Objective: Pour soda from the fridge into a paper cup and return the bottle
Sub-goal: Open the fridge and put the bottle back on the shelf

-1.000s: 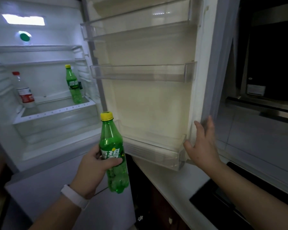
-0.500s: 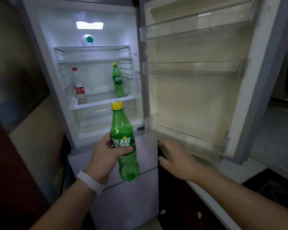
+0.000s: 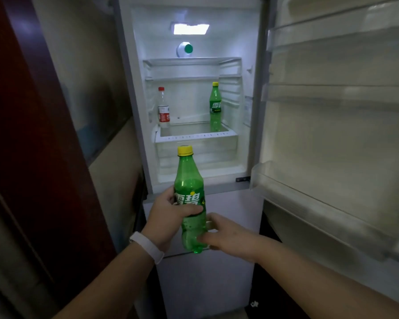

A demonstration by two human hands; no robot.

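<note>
My left hand (image 3: 168, 217) grips a green soda bottle (image 3: 189, 187) with a yellow cap around its label, holding it upright in front of the open fridge (image 3: 194, 157). My right hand (image 3: 226, 236) is at the bottle's lower part, fingers spread and touching its base from the right. Inside the fridge, a second green soda bottle (image 3: 215, 107) stands at the right of the lit shelf. No paper cup is in view.
A clear bottle with a red cap and label (image 3: 163, 109) stands at the shelf's left. The fridge door (image 3: 332, 134) is swung open on the right, its bins bare. A dark red door frame (image 3: 32, 134) borders the left.
The view has swung left to face the fridge. My right hand left the fridge door's edge and came across to the bottom of the held bottle.
</note>
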